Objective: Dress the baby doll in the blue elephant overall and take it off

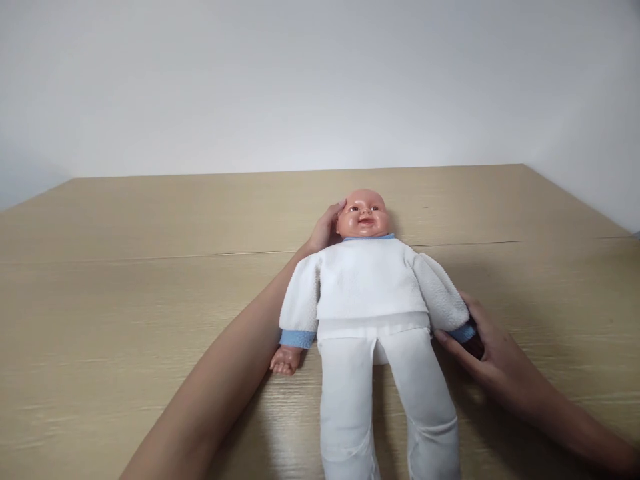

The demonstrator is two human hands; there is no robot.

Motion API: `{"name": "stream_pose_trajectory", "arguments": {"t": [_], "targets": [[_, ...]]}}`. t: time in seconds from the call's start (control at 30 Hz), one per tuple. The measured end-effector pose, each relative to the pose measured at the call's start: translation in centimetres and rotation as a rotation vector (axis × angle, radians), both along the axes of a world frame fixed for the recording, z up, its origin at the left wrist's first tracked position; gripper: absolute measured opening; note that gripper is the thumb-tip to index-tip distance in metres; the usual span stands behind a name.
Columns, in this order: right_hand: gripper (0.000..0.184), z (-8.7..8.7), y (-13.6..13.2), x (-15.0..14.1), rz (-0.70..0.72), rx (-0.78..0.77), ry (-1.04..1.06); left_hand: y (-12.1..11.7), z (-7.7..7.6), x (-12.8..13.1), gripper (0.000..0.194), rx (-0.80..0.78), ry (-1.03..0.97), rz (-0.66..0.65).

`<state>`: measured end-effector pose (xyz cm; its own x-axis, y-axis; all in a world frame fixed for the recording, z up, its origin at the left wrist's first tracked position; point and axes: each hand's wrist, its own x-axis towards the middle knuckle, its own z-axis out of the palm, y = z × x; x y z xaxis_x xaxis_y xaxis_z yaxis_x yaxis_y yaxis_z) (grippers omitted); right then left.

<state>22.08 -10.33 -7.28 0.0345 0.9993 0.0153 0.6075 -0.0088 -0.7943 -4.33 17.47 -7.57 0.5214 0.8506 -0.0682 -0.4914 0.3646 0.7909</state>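
A baby doll (373, 280) with a bald plastic head and a white fleece top with blue collar and cuffs lies face up on the wooden table. Its head points to the far side, and its white legs run off the bottom of the view. My left hand (327, 227) cups the side of the doll's head, thumb along the temple, the other fingers hidden behind it. Around the doll's arm at the blue cuff, on the right side, my right hand (483, 350) is closed, with its thumb beside the hip. The doll's other arm rests over my left forearm's edge.
The light wood tabletop (125, 307) stretches to both sides, with a thin seam running across it. Beyond its far edge rises a plain white wall (300, 87).
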Motion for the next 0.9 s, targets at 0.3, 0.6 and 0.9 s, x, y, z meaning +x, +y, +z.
{"name": "stream_pose_trajectory", "arguments": {"t": [0.3,0.6,0.9], "targets": [[0.069,-0.06,0.05,0.05,0.005,0.056,-0.023,-0.09,0.12,-0.10,0.046,-0.014,0.009,-0.027],[0.067,-0.10,0.07,0.11,0.002,0.077,-0.045,0.08,-0.35,-0.09,0.050,0.002,0.003,-0.049],[0.065,-0.15,0.02,0.17,0.024,0.075,-0.054,-0.02,-0.14,-0.02,0.050,0.008,0.013,-0.035]]}}
